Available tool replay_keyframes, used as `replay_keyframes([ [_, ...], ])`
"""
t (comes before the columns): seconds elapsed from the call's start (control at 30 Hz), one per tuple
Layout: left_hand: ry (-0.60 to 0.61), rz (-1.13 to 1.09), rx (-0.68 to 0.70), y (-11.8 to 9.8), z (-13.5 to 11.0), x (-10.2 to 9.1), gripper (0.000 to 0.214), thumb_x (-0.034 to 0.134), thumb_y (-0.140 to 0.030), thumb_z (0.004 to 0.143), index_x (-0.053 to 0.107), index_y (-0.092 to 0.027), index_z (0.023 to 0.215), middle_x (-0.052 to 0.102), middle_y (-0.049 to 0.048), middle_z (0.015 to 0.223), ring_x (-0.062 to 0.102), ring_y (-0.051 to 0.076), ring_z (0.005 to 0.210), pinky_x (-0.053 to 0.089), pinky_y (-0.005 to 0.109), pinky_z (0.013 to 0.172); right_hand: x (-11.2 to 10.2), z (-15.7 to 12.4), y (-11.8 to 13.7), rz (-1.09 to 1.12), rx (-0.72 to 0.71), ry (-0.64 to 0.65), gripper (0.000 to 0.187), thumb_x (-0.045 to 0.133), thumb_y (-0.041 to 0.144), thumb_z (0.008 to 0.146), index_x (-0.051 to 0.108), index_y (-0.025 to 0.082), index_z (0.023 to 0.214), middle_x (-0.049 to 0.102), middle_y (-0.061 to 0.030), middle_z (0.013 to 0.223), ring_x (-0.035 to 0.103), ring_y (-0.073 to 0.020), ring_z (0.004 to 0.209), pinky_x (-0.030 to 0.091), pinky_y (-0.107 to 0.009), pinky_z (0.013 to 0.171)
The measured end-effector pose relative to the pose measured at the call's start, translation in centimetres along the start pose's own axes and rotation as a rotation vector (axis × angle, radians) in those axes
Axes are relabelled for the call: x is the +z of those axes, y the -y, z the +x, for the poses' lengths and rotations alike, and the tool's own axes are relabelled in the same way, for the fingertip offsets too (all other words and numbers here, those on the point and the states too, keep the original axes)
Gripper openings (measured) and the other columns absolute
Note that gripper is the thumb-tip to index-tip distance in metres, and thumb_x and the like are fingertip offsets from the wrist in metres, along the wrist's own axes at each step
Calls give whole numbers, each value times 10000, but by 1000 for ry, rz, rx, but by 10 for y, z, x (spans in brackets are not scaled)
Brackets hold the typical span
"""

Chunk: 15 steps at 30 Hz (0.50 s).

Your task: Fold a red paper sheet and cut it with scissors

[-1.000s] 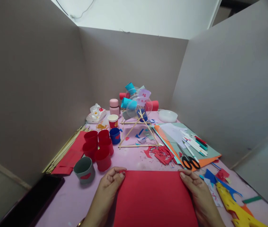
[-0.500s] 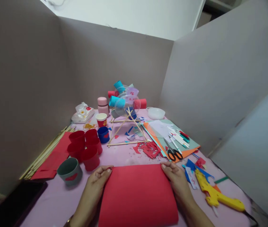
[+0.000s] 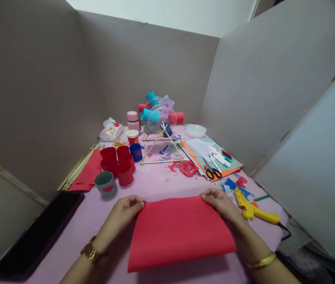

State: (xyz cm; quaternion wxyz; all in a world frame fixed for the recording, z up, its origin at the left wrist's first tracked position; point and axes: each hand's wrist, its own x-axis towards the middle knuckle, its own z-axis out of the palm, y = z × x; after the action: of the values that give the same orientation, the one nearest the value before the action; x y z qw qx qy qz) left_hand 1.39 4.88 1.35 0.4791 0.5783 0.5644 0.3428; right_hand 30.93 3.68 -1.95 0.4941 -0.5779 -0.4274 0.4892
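A sheet of red paper is stretched between my two hands over the near part of the table, its near edge bowed and lifted off the surface. My left hand pinches its far left corner between thumb and fingers. At the far right corner, my right hand grips it the same way. Left of the sheet stand several red paper cups, a grey cup with a red shape on it and a blue cup. A yellow glue gun lies right of my right hand.
Farther back stands a stick frame carrying a wheel with coloured cups. Black-handled scissors and pens lie on coloured sheets at right. Red scraps lie mid-table. A long black object lies at the left edge; grey panels surround the table.
The red paper's near edge has come up and the sheet now bows. Both hands still hold its far corners. The view has shifted, showing more of my forearms.
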Motion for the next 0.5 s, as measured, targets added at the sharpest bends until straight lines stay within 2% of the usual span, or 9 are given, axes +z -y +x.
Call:
replay_keyframes([
  [0.1, -57, 236, 68, 10, -10, 2, 173, 586, -340, 716, 658, -211, 625, 692, 40, 667, 616, 231, 664, 409, 303, 634, 2, -4, -7, -216, -106, -43, 55, 673, 236, 576, 666, 198, 537, 657, 0, 531, 571, -182, 555, 394, -283, 572],
  [0.2, -121, 448, 140, 17, -14, 5, 180, 533, -322, 742, 677, -225, 696, 718, 77, 804, 625, 281, 788, 394, 345, 727, 7, -2, -14, -403, -184, -76, 94, 617, 179, 602, 684, 210, 544, 692, -10, 590, 604, -204, 633, 406, -292, 629],
  [0.37, -90, 666, 227, 20, -16, 6, 226, 459, -317, 808, 660, -225, 760, 713, 78, 845, 645, 257, 788, 424, 331, 714, 8, 0, -16, -594, -220, -53, 147, 569, 140, 659, 704, 182, 617, 716, -36, 644, 634, -196, 639, 421, -265, 598],
  [0.5, -67, 790, 316, 26, -14, 6, 264, 409, -307, 854, 639, -214, 763, 688, 80, 814, 634, 241, 781, 455, 336, 724, 10, -1, -14, -693, -229, -71, 159, 565, 118, 684, 704, 190, 650, 726, -44, 696, 635, -193, 676, 426, -267, 637],
])
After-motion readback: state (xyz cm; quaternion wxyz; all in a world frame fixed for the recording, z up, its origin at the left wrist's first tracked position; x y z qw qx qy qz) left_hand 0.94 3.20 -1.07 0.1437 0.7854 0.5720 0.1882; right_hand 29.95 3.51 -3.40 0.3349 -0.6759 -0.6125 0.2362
